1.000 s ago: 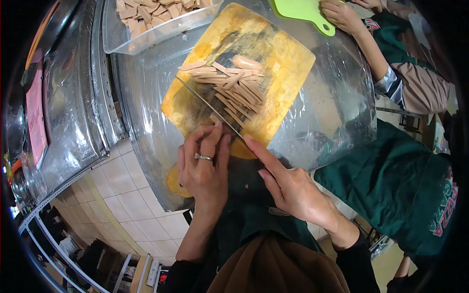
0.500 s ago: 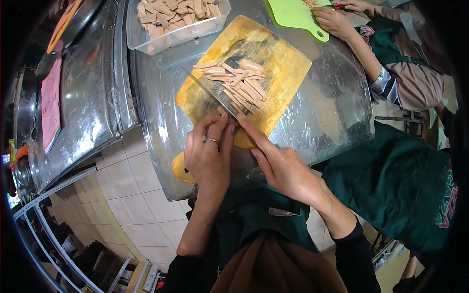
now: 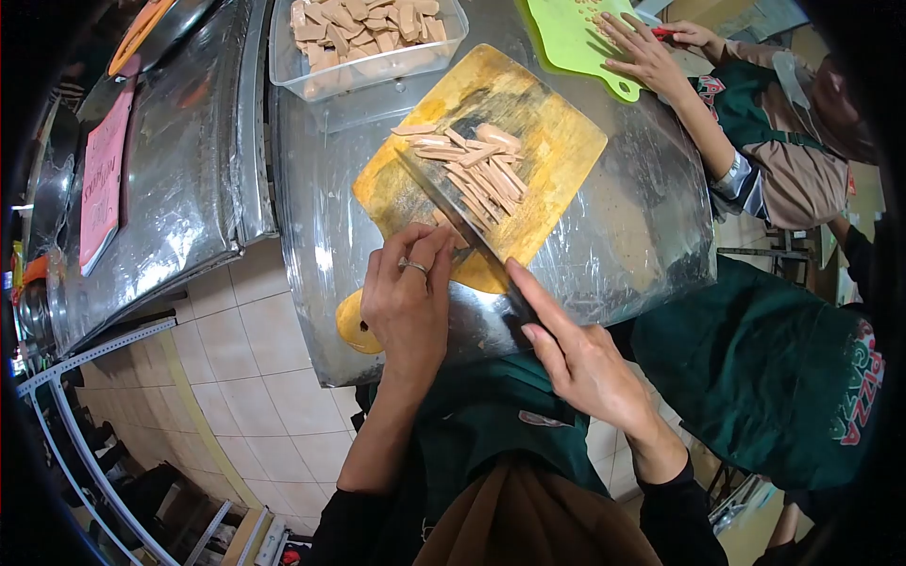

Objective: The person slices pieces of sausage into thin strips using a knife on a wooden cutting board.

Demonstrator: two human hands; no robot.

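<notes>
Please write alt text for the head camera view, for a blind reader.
Right hand holds a long knife over a stained yellow cutting board, while the left hand holds a small piece beside the blade. Tan strips lie beyond; a clear tub holds more pieces.

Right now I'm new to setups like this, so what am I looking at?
There's no robot: these are a person's bare hands. Every picture comes from one camera on that person's head, looking forward and down. The right hand holds a knife; the left hand has its fingertips beside the blade, by a small piece of pinkish-brown food. Cut strips lie on the yellow board. Beyond it, a clear tub holds thicker pieces. Another person's hand is at a green board.
</notes>
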